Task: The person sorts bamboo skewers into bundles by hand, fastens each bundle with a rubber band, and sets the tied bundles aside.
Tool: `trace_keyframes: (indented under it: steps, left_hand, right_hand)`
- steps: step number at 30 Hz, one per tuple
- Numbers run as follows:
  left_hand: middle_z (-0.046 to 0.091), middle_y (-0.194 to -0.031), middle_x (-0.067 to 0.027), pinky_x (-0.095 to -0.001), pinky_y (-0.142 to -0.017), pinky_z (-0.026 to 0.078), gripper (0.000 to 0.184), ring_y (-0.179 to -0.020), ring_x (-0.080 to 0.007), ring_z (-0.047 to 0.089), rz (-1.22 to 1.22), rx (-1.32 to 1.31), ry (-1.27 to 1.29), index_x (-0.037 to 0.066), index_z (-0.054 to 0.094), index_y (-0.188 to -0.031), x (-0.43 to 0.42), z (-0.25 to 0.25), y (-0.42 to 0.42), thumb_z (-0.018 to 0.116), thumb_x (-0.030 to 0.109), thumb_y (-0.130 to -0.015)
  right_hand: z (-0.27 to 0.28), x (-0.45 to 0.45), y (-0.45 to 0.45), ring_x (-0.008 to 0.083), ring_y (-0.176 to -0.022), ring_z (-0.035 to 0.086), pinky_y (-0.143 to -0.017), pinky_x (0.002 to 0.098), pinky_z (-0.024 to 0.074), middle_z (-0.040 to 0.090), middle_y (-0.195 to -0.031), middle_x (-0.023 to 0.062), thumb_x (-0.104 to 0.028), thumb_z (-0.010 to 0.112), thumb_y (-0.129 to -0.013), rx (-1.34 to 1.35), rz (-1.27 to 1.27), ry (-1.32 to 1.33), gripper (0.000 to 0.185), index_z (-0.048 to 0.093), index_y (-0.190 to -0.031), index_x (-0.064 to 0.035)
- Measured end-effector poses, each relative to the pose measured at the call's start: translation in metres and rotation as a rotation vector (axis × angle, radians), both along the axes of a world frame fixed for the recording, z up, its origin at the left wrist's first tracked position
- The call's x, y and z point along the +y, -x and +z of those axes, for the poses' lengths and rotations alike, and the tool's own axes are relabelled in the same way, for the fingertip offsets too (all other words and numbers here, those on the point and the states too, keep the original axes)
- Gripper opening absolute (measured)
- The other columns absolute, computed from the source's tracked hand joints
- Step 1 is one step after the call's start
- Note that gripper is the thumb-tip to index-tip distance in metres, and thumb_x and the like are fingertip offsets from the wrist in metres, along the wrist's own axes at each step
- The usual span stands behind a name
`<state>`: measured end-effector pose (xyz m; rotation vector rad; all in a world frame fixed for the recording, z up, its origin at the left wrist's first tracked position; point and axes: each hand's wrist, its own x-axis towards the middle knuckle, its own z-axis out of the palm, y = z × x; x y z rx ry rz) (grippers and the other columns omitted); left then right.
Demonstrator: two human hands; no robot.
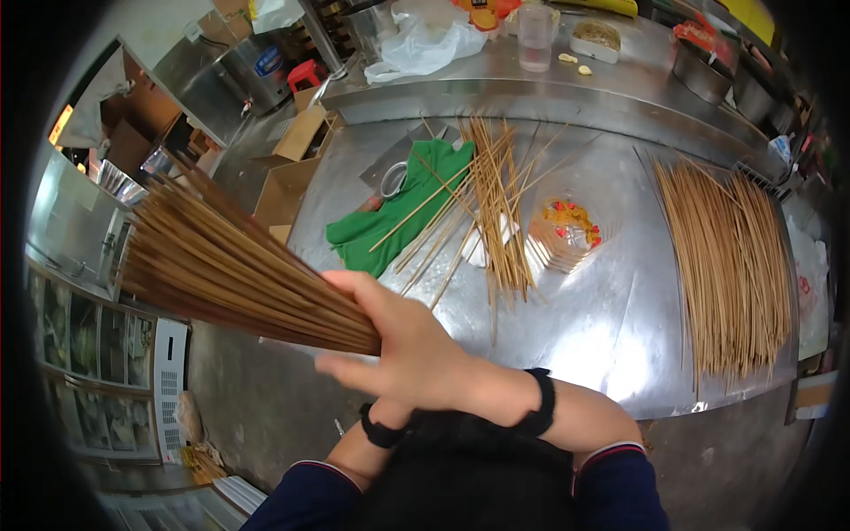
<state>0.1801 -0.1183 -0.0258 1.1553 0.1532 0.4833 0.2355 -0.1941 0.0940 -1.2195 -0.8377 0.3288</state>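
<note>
A thick bundle of brown wooden sticks (257,274) fans out toward the upper left, blurred at its far end. My right hand (416,341) is wrapped round its near end, with the arm reaching across from the right. My left forearm passes beneath the right one; the left hand (391,411) is mostly hidden under it, and its fingers cannot be made out. Loose sticks (500,203) lie crisscrossed on the steel table (602,319), partly over a green cloth (403,203). A wide pile of sticks (726,274) lies at the table's right side.
A clear plastic container (567,232) with a red and orange pattern stands mid-table. Behind are a raised steel ledge (425,102), a plastic cup (535,37), a white bag (425,40) and dark pots (704,71). An open cardboard box (288,190) stands left of the table.
</note>
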Motion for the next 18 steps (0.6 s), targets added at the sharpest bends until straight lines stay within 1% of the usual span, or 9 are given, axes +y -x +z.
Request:
trace_keyframes:
  steps: [3,4,6,7,8,10,15,17,18]
  left_hand:
    - [0.055,-0.078,-0.0083,-0.0278,-0.064,0.046,0.015,-0.067,-0.0159,0.055,0.191,-0.041,-0.172,0.005,0.046,-0.095,0.029,0.028,0.003,0.049,0.018,-0.088]
    - [0.046,-0.06,-0.0025,-0.0267,-0.055,0.044,0.013,-0.053,-0.0103,0.046,0.397,-0.109,-0.4,0.008,0.039,-0.079,0.035,0.043,-0.002,0.05,0.006,-0.085]
    - [0.045,-0.06,-0.0036,-0.0261,-0.054,0.042,0.012,-0.052,-0.011,0.045,0.429,-0.279,-0.322,0.007,0.038,-0.078,0.065,0.052,-0.007,0.045,0.001,-0.085]
    - [0.045,-0.06,-0.0036,-0.0261,-0.054,0.042,0.012,-0.052,-0.011,0.045,0.426,-0.27,-0.31,0.007,0.038,-0.078,0.078,0.047,-0.009,0.045,0.001,-0.085]
    - [0.045,-0.059,-0.0037,-0.0267,-0.054,0.042,0.013,-0.052,-0.0111,0.044,0.522,-0.219,-0.397,0.007,0.038,-0.076,0.091,0.038,-0.013,0.045,0.002,-0.086]
    - [0.043,-0.06,-0.0039,-0.0265,-0.052,0.041,0.013,-0.052,-0.0113,0.045,0.667,-0.044,-0.647,0.006,0.039,-0.076,0.109,0.008,-0.02,0.044,-0.003,-0.083]
    - [0.045,-0.061,-0.0037,-0.0249,-0.052,0.041,0.014,-0.053,-0.0108,0.045,0.723,0.0,-0.503,0.006,0.039,-0.076,0.109,-0.021,-0.018,0.047,-0.003,-0.082]
    - [0.045,-0.062,-0.0035,-0.0245,-0.052,0.041,0.014,-0.053,-0.0104,0.045,0.752,-0.003,-0.481,0.007,0.039,-0.076,0.109,-0.019,-0.021,0.047,-0.003,-0.082]
    - [0.045,-0.061,-0.0033,-0.025,-0.051,0.041,0.014,-0.052,-0.0103,0.044,0.747,-0.011,-0.494,0.007,0.038,-0.076,0.113,-0.019,-0.022,0.046,-0.001,-0.083]
  right_hand:
    - [0.0,-0.035,-0.024,0.024,-0.085,0.059,-0.075,0.0321,0.0473,0.061,-0.094,0.0107,-0.015,0.069,-0.071,-0.42,-0.158,0.036,0.045,0.052,-0.112,-0.0044]
    - [-0.001,-0.059,-0.047,0.0273,-0.083,0.06,-0.074,0.0343,0.0483,0.061,-0.092,0.0115,-0.015,0.068,-0.072,-0.548,-0.159,0.099,0.043,0.053,-0.11,-0.0038]
    - [0.005,-0.111,-0.091,0.0188,-0.079,0.061,-0.069,0.0263,0.0486,0.063,-0.087,0.0093,-0.009,0.062,-0.078,-0.231,-0.159,0.462,0.022,0.06,-0.098,-0.0004]
    - [-0.005,-0.13,-0.115,0.0116,-0.075,0.06,-0.067,0.0237,0.048,0.064,-0.082,0.0068,-0.008,0.061,-0.079,0.008,-0.246,0.379,0.02,0.061,-0.097,0.0004]
    - [-0.004,-0.148,-0.133,0.0092,-0.072,0.059,-0.066,0.0232,0.0481,0.064,-0.082,0.0057,-0.007,0.06,-0.08,0.001,-0.357,0.446,0.017,0.062,-0.095,0.0008]
    - [-0.013,-0.177,-0.167,0.0128,-0.071,0.061,-0.066,0.0255,0.0486,0.065,-0.08,0.0088,-0.006,0.059,-0.078,-0.124,-0.466,0.689,0.015,0.063,-0.091,0.0017]
    - [-0.026,-0.173,-0.197,0.0268,-0.071,0.062,-0.067,0.0327,0.0493,0.063,-0.078,0.016,-0.006,0.059,-0.071,-0.352,-0.436,1.07,0.015,0.066,-0.084,-0.001]
    - [-0.046,-0.165,-0.209,0.0265,-0.067,0.061,-0.065,0.034,0.0483,0.063,-0.071,0.0135,-0.007,0.059,-0.07,-0.744,-0.273,1.321,0.011,0.065,-0.078,-0.0027]
    - [-0.053,-0.157,-0.213,0.0311,-0.069,0.059,-0.064,0.0393,0.0469,0.062,-0.071,0.0135,-0.012,0.059,-0.067,-0.761,-0.239,1.384,0.01,0.065,-0.071,-0.0053]
